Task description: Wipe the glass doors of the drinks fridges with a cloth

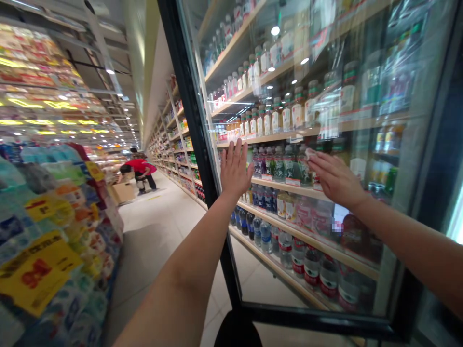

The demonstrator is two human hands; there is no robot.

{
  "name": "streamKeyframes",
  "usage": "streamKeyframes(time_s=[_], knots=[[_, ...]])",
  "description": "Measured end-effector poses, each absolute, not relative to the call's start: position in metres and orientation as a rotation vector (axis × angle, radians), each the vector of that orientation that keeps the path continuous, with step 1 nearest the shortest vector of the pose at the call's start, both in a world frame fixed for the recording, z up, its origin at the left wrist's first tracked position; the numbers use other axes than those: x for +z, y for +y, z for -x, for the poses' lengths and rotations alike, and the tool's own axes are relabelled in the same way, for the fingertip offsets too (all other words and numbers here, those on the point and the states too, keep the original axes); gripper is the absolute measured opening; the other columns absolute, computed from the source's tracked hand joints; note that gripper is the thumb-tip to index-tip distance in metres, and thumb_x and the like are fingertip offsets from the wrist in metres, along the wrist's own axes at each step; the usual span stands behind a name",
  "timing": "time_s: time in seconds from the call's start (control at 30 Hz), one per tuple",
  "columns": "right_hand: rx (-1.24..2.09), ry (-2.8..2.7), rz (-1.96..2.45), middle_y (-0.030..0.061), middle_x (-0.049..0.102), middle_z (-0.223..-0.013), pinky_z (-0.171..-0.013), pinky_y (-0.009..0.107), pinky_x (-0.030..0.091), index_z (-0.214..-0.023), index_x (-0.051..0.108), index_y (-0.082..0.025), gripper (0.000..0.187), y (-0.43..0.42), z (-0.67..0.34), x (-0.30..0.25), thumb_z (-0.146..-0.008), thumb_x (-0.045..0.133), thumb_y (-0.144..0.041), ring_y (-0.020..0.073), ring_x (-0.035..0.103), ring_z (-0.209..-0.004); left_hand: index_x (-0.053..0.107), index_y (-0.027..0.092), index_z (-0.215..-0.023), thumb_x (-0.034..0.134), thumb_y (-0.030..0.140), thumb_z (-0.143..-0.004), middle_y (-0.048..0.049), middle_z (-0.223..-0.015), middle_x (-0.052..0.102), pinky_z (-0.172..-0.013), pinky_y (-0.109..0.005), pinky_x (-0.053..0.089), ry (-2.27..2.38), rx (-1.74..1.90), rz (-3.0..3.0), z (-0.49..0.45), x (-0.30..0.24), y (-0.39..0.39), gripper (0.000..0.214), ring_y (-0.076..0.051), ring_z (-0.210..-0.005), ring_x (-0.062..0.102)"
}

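My left hand (235, 169) lies flat against the glass fridge door (361, 96), fingers stretched upward and apart, with nothing in it. My right hand (334, 179) reaches in from the right and presses a small white cloth (310, 153) against the same glass under its fingertips. Behind the glass, shelves carry rows of drink bottles (278, 164). The door's black frame (191, 111) runs just left of my left hand.
A long aisle of tiled floor (159, 226) runs ahead, with shelving along its right side. A display of stacked packs with yellow price tags (43, 270) stands at the left. Far down the aisle a person in a red top (141, 169) bends over near a cardboard box (123, 192).
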State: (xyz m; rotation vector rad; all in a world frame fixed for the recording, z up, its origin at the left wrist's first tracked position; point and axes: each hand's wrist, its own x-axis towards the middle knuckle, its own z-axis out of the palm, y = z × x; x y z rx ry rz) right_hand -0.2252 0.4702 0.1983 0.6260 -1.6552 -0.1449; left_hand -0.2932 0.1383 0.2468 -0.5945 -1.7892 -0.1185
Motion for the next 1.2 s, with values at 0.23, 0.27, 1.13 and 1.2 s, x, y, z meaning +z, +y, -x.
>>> streamKeyframes(time_s=[0.23, 0.27, 1.13, 1.2], knots=[[-0.047, -1.491, -0.465, 0.0122, 0.051, -0.155, -0.125, 0.048, 0.042, -0.156, 0.047, -0.012, 0.057, 0.458, 0.23, 0.201, -0.099, 0.046, -0.012, 0.0281, 0.043, -0.15, 0.031, 0.014, -0.164, 0.041, 0.036, -0.106, -0.011, -0.172, 0.024, -0.134, -0.052, 0.009, -1.776, -0.106, 0.598, 0.293, 0.246, 0.137, 0.062, -0.027, -0.163, 0.01], [-0.126, -1.548, -0.561, 0.0092, 0.053, -0.154, -0.124, 0.047, 0.043, -0.155, 0.048, -0.015, 0.056, 0.455, 0.23, 0.194, -0.099, 0.047, -0.012, 0.0266, 0.045, -0.149, 0.032, 0.014, -0.163, 0.04, 0.036, -0.106, -0.0111, -0.172, 0.024, -0.134, -0.052, 0.009, -1.777, -0.104, 0.593, 0.293, 0.246, 0.137, 0.062, -0.027, -0.163, 0.01], [-0.147, -1.638, -0.687, 0.0022, 0.052, -0.154, -0.123, 0.047, 0.045, -0.166, 0.026, -0.03, 0.073, 0.459, 0.226, 0.178, -0.099, 0.045, -0.008, 0.0236, 0.048, -0.147, 0.029, 0.015, -0.165, 0.04, 0.036, -0.108, -0.0113, -0.171, 0.026, -0.134, -0.051, 0.01, -1.671, -0.054, 0.591, 0.297, 0.242, 0.135, 0.062, -0.025, -0.162, 0.01], [-0.066, -1.565, -0.589, 0.003, 0.054, -0.153, -0.123, 0.048, 0.044, -0.164, 0.032, -0.031, 0.07, 0.458, 0.228, 0.187, -0.099, 0.047, -0.008, 0.0241, 0.05, -0.145, 0.03, 0.016, -0.165, 0.04, 0.036, -0.107, -0.011, -0.171, 0.026, -0.134, -0.051, 0.01, -1.685, -0.073, 0.59, 0.296, 0.242, 0.135, 0.061, -0.025, -0.162, 0.01]])
